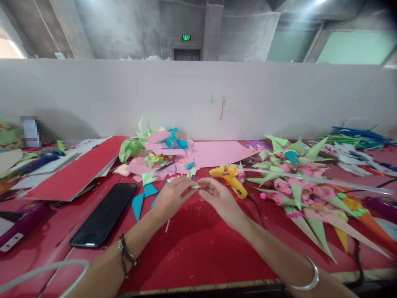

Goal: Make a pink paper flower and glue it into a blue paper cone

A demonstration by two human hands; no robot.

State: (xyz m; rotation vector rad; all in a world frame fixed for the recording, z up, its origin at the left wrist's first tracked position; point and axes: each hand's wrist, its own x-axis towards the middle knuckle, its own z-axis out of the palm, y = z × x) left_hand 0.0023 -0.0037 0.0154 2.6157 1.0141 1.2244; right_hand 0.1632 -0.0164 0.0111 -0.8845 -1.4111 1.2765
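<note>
My left hand [176, 193] and my right hand [221, 199] meet fingertip to fingertip above the red tabletop [198, 248]. Pinched between them is a small piece of light green paper [195, 187], mostly covered by the fingers. A thin wooden stick [168, 225] shows below my left hand; whether it is held I cannot tell. Blue paper pieces [138, 206] lie to the left of that hand. Just beyond my right hand lies a yellow glue gun [228, 177] with a long clear glue stick [310, 178] sticking out of its back.
A black phone [104, 215] lies at the left, near a red board [77, 169]. Pink and green paper scraps [155, 149] are heaped at the back. Several paper cones with pink flowers [297, 194] are piled at the right. A white partition [198, 99] closes the far side.
</note>
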